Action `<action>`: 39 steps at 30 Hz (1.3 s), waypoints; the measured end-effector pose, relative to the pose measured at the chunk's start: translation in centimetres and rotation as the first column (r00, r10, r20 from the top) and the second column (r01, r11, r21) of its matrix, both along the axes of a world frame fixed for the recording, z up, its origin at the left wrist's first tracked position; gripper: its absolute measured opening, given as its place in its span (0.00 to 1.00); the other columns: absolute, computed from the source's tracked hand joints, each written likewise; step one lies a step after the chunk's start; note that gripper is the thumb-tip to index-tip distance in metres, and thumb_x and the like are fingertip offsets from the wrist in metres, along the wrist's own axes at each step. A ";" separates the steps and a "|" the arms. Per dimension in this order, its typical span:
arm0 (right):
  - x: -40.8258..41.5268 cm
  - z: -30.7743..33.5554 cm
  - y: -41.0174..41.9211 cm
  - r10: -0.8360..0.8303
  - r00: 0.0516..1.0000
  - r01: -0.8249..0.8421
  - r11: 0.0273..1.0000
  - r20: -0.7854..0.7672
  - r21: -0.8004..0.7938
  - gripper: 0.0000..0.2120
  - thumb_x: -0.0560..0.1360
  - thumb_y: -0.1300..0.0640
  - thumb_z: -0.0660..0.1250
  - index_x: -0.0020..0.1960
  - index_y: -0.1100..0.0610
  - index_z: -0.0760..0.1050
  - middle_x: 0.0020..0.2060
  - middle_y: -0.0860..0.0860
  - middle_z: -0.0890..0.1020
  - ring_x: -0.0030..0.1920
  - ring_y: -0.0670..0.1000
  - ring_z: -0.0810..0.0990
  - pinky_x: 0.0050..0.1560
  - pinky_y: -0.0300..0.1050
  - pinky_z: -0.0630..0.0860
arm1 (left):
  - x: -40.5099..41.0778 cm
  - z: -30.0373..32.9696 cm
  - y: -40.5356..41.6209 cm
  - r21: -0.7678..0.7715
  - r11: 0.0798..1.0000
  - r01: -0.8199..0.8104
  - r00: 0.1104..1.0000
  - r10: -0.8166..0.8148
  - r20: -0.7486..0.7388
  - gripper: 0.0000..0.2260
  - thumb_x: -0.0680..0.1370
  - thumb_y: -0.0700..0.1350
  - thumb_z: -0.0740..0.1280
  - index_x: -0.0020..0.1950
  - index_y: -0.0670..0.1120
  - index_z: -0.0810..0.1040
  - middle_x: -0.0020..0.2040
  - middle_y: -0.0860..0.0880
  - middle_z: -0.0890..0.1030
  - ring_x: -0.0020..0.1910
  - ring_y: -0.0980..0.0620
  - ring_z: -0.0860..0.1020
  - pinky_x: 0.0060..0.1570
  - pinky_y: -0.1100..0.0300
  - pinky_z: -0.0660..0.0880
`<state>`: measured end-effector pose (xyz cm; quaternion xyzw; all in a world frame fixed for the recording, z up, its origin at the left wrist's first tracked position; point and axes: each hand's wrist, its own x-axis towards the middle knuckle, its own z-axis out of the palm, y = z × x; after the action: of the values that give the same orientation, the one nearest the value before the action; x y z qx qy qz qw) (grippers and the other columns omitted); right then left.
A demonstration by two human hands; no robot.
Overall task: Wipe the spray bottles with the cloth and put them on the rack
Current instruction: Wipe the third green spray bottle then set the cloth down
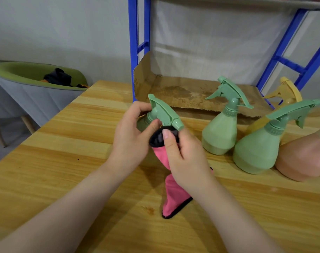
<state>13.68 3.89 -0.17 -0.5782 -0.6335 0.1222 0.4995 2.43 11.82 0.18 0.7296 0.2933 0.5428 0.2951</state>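
Green spray bottle tilted in L hand, pink cloth in R hand

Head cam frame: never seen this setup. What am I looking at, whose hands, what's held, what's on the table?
There is no robot here. A person wears a wide-angle camera on the head, looking forward and down, so the two bare arms entering from the bottom are the wearer's own.

The left hand grips a green spray bottle near its neck, tilted above the table. The right hand holds a pink cloth with a dark edge against that bottle, the thumb pressing it on.

On the wooden table stand two more green bottles, a yellow bottle behind them and a pink bottle at the right edge. Behind is a blue rack whose shelf is lined with cardboard; no bottle is clearly on it.
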 end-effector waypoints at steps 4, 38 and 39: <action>-0.1 0.3 0.1 0.177 0.935 -0.191 0.981 -0.307 -0.014 0.08 0.81 0.52 0.59 0.55 0.43 0.74 0.47 0.40 0.83 0.53 0.37 0.80 0.52 0.31 0.74 | 0.1 0.2 -0.1 -0.035 0.998 0.055 0.998 -0.053 0.044 0.11 0.75 0.41 0.68 0.52 0.57 0.74 0.47 0.67 0.79 0.51 0.63 0.78 0.53 0.67 0.73; 1.8 1.2 0.0 0.082 0.944 -0.028 0.985 -0.320 0.171 0.12 0.81 0.49 0.62 0.44 0.53 0.77 0.36 0.41 0.80 0.39 0.38 0.78 0.41 0.31 0.72 | -1.2 1.5 0.4 -0.326 0.932 0.160 0.916 -0.017 0.401 0.09 0.79 0.51 0.66 0.54 0.49 0.80 0.47 0.48 0.82 0.48 0.48 0.80 0.51 0.46 0.78; 2.2 1.2 0.1 0.045 0.956 0.017 0.978 -0.291 0.208 0.13 0.81 0.49 0.60 0.44 0.56 0.77 0.37 0.42 0.80 0.40 0.38 0.78 0.42 0.32 0.72 | -1.3 1.6 0.4 -0.340 0.922 0.184 0.909 -0.028 0.417 0.11 0.78 0.52 0.66 0.56 0.48 0.80 0.49 0.49 0.83 0.50 0.48 0.81 0.52 0.48 0.78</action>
<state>15.85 3.97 1.02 -0.4938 -0.5654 0.1434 0.6449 1.08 12.20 1.77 0.5475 0.2825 0.5989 0.5116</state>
